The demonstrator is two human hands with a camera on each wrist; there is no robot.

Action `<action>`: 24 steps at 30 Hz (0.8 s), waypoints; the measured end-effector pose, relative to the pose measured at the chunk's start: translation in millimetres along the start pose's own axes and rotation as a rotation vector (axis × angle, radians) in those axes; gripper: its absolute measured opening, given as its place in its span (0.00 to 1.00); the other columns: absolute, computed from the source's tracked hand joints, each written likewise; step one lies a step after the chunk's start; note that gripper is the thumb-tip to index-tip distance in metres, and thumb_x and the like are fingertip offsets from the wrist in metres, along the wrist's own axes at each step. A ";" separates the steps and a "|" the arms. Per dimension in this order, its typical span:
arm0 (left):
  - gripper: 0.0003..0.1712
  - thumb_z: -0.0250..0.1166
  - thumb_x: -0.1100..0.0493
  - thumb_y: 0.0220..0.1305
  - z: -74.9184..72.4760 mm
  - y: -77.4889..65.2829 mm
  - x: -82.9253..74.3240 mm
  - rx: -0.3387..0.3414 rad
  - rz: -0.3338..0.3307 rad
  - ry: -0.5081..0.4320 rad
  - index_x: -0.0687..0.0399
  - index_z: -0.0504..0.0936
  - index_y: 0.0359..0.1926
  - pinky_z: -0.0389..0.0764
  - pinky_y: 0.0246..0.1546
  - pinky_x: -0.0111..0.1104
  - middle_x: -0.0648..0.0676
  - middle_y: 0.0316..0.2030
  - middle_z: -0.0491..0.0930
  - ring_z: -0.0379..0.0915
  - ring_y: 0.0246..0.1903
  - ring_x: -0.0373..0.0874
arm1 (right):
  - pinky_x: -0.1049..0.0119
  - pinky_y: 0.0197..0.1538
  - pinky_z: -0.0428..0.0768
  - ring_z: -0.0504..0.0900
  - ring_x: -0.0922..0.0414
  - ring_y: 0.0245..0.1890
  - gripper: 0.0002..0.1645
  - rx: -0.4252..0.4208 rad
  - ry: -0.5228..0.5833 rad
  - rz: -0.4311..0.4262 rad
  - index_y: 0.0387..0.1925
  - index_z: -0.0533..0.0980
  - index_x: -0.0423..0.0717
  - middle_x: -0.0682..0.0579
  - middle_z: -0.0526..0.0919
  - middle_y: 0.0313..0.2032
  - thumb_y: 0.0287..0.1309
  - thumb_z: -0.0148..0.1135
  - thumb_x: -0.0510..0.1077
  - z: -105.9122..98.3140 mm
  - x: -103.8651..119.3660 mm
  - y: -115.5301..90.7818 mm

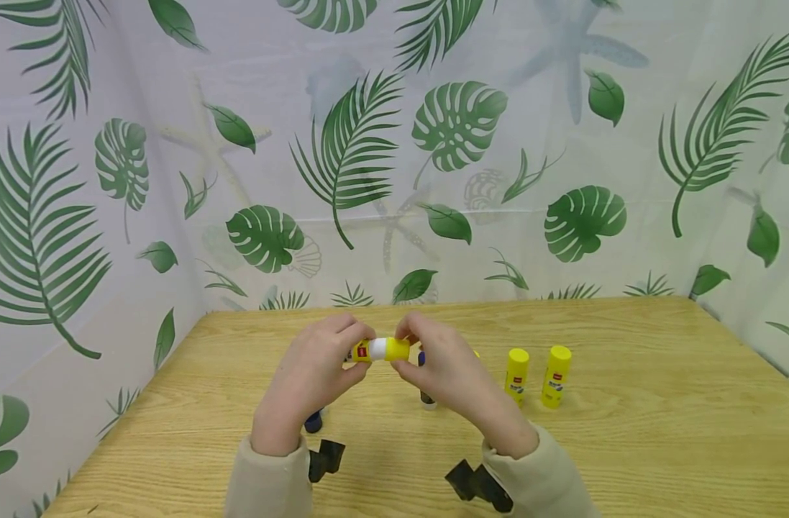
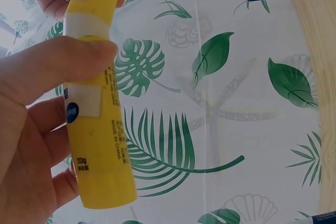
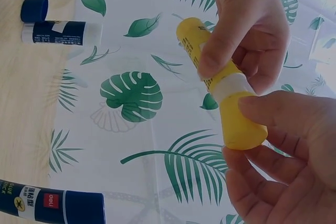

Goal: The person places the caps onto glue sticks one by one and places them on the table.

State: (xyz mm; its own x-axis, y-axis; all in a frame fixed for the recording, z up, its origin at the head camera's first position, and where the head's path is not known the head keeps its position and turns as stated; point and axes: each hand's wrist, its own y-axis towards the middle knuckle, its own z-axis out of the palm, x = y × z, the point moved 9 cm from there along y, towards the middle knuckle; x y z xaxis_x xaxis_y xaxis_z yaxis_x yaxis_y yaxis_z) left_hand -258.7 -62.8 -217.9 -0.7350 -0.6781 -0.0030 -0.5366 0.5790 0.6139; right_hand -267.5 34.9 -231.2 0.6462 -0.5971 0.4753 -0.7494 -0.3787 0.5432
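A yellow glue stick (image 2: 100, 129) is held level over the table between both hands. My left hand (image 1: 319, 367) grips its body, the thumb lying along it. At the other end my right hand (image 1: 442, 363) pinches the yellow cap (image 3: 241, 127) between thumb and fingers. A white collar (image 3: 231, 86) shows between body and cap, and the cap sits at a slight angle to the body in the right wrist view. Behind the right hand stands a dark blue glue stick (image 1: 428, 400), partly hidden.
Two yellow glue sticks (image 1: 516, 375) (image 1: 556, 377) stand upright on the wooden table (image 1: 659, 417) at right. A dark blue cap (image 3: 34, 10) sits beside an uncapped blue glue stick (image 3: 59, 33). Another blue glue stick (image 3: 47, 203) has its cap on. A leaf-print cloth (image 1: 381, 216) hangs behind.
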 end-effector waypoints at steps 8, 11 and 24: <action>0.14 0.71 0.64 0.40 0.2 1.1 -3.2 0.001 0.032 0.018 0.55 0.80 0.32 0.71 0.27 0.29 0.47 0.28 0.74 0.67 0.25 0.38 | 0.65 0.35 0.75 0.75 0.55 0.34 0.15 -0.013 0.013 -0.045 0.30 0.71 0.43 0.53 0.75 0.30 0.40 0.68 0.33 -1.4 2.6 0.7; 0.14 0.71 0.63 0.40 0.7 1.6 -5.6 0.005 0.042 0.025 0.55 0.80 0.33 0.71 0.28 0.30 0.47 0.29 0.74 0.68 0.26 0.39 | 0.62 0.37 0.75 0.75 0.55 0.33 0.13 -0.016 0.016 -0.071 0.29 0.72 0.43 0.53 0.75 0.30 0.40 0.68 0.33 -1.4 5.0 0.8; 0.16 0.72 0.62 0.39 -2.0 1.9 -10.8 -0.008 0.053 0.054 0.56 0.79 0.33 0.72 0.29 0.31 0.47 0.28 0.74 0.69 0.28 0.40 | 0.66 0.38 0.75 0.75 0.58 0.32 0.13 -0.026 0.035 -0.073 0.31 0.74 0.41 0.53 0.76 0.31 0.41 0.68 0.34 -3.9 7.5 0.0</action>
State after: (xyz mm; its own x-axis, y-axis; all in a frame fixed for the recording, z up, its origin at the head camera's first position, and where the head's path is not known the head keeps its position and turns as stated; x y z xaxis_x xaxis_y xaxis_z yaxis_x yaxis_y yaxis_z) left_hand -251.0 -55.2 -215.1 -0.7385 -0.6703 0.0724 -0.4939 0.6110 0.6187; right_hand -262.1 33.2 -225.0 0.7038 -0.5434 0.4575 -0.6965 -0.4014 0.5948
